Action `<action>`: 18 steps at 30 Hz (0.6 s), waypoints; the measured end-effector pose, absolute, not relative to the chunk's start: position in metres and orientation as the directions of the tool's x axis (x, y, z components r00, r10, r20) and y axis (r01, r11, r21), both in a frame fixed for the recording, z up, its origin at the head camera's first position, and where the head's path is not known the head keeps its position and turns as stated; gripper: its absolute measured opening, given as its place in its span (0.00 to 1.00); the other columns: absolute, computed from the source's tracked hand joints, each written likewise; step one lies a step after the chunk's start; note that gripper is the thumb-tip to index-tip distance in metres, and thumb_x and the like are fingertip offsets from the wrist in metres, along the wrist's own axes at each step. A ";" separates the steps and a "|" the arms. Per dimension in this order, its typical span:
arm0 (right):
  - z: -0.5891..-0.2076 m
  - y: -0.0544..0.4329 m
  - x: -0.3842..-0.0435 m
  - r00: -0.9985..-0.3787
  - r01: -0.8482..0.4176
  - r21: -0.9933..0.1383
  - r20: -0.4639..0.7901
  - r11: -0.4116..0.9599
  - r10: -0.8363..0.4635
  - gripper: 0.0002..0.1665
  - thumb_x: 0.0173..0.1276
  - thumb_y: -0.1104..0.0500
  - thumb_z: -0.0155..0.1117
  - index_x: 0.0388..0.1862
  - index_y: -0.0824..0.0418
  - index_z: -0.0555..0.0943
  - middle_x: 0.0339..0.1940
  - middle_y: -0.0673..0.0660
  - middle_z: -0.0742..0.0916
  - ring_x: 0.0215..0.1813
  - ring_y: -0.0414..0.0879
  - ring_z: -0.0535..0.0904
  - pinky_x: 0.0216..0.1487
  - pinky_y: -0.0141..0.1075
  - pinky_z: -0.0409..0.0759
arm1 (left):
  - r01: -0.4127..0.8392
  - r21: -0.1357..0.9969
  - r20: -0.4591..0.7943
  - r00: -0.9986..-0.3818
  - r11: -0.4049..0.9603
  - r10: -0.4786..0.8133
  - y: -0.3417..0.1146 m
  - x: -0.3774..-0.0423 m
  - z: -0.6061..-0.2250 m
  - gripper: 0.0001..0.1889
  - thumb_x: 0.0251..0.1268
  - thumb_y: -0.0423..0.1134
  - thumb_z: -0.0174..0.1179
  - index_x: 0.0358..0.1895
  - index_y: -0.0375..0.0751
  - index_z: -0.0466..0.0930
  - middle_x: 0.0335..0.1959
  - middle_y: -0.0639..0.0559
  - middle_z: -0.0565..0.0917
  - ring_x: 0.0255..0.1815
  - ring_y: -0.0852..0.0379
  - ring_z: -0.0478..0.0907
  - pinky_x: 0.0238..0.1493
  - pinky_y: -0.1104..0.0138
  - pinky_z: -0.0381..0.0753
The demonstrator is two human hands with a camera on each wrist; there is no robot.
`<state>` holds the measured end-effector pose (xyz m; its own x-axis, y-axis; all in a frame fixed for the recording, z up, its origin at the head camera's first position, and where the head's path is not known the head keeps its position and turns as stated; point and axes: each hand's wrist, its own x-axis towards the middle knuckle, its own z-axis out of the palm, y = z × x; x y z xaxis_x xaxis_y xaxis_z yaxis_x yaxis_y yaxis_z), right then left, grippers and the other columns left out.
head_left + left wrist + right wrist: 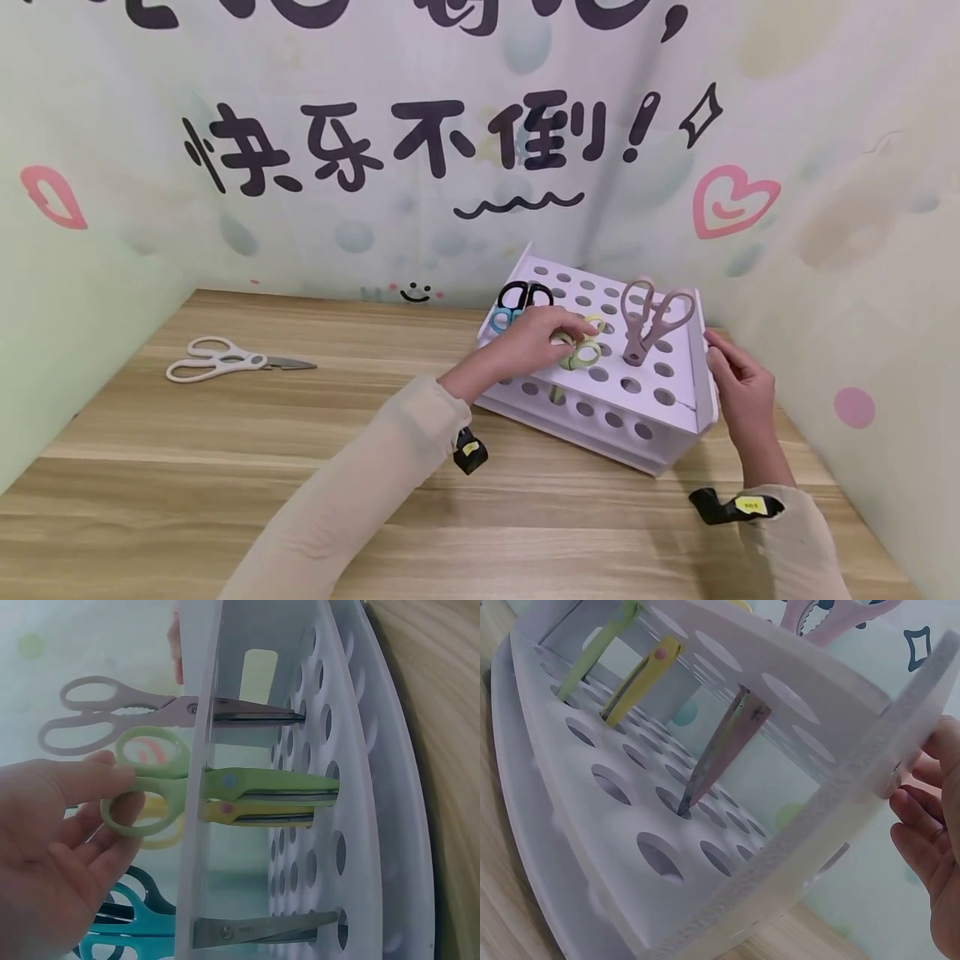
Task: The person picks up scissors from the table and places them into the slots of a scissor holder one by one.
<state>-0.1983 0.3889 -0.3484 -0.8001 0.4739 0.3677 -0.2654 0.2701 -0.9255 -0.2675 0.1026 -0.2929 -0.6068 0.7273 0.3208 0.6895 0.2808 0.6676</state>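
Note:
In the head view my left hand (536, 337) pinches the handle loops of the green scissors (581, 354), whose blades stand down through the white perforated rack (600, 450). The left wrist view shows thumb and fingers on one green loop (124, 814). Right behind stand yellow scissors (262, 814). My right hand (746, 387) touches the outer side panel (840, 810) of the rack, its fingertips against it. Mauve scissors (637, 329) stand upright in the rack near that side. At the far left of the rack are black scissors (525, 293) and blue scissors (501, 319).
White-handled scissors (225, 361) lie flat on the wooden table (337, 467) at the left, blade pointing right. A printed cloth backdrop (420, 250) rises right behind the table and the rack. Black wrist cameras (470, 452) sit at both sleeves.

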 end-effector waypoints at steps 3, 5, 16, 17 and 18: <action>-0.348 0.388 -0.199 -0.800 -0.264 -0.926 0.366 0.268 0.476 0.16 0.63 0.62 0.61 0.51 0.60 0.81 0.42 0.42 0.84 0.44 0.34 0.76 0.38 0.18 0.73 | 0.676 0.700 0.354 -0.610 0.232 0.709 0.101 -0.267 -0.292 0.16 0.58 0.23 0.57 0.50 0.34 0.79 0.43 0.46 0.82 0.44 0.57 0.77 0.47 0.77 0.71; -0.348 0.387 -0.199 -0.800 -0.263 -0.928 0.363 0.264 0.477 0.16 0.63 0.62 0.61 0.50 0.59 0.82 0.43 0.43 0.84 0.44 0.34 0.76 0.38 0.18 0.73 | 0.671 0.712 0.374 -0.612 0.207 0.697 0.099 -0.266 -0.290 0.15 0.57 0.23 0.57 0.49 0.33 0.79 0.43 0.44 0.82 0.43 0.55 0.77 0.46 0.75 0.72; -0.349 0.388 -0.198 -0.812 -0.248 -0.935 0.344 0.254 0.472 0.17 0.64 0.61 0.61 0.52 0.58 0.81 0.45 0.42 0.83 0.46 0.34 0.75 0.39 0.18 0.72 | 0.664 0.740 0.473 -0.627 0.107 0.619 0.062 -0.272 -0.279 0.11 0.60 0.25 0.57 0.46 0.30 0.80 0.42 0.42 0.82 0.39 0.57 0.78 0.42 0.74 0.75; -0.349 0.388 -0.198 -0.811 -0.248 -0.935 0.344 0.255 0.473 0.17 0.63 0.61 0.61 0.52 0.58 0.81 0.44 0.42 0.83 0.46 0.34 0.75 0.39 0.18 0.72 | 0.658 0.744 0.472 -0.638 0.113 0.608 0.055 -0.273 -0.278 0.11 0.60 0.26 0.57 0.46 0.31 0.80 0.41 0.43 0.82 0.39 0.58 0.78 0.41 0.74 0.76; -0.349 0.389 -0.198 -0.811 -0.247 -0.935 0.342 0.254 0.474 0.17 0.63 0.61 0.61 0.51 0.58 0.81 0.44 0.42 0.83 0.46 0.34 0.75 0.39 0.18 0.72 | 0.652 0.749 0.472 -0.651 0.119 0.594 0.047 -0.275 -0.278 0.11 0.59 0.27 0.58 0.46 0.31 0.80 0.40 0.43 0.82 0.38 0.58 0.78 0.41 0.73 0.76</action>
<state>-0.1982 0.3885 -0.3488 -0.8110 0.4743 0.3424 -0.2466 0.2535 -0.9354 -0.2749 0.0475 -0.2783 -0.6512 0.5944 0.4719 0.6516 0.1191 0.7492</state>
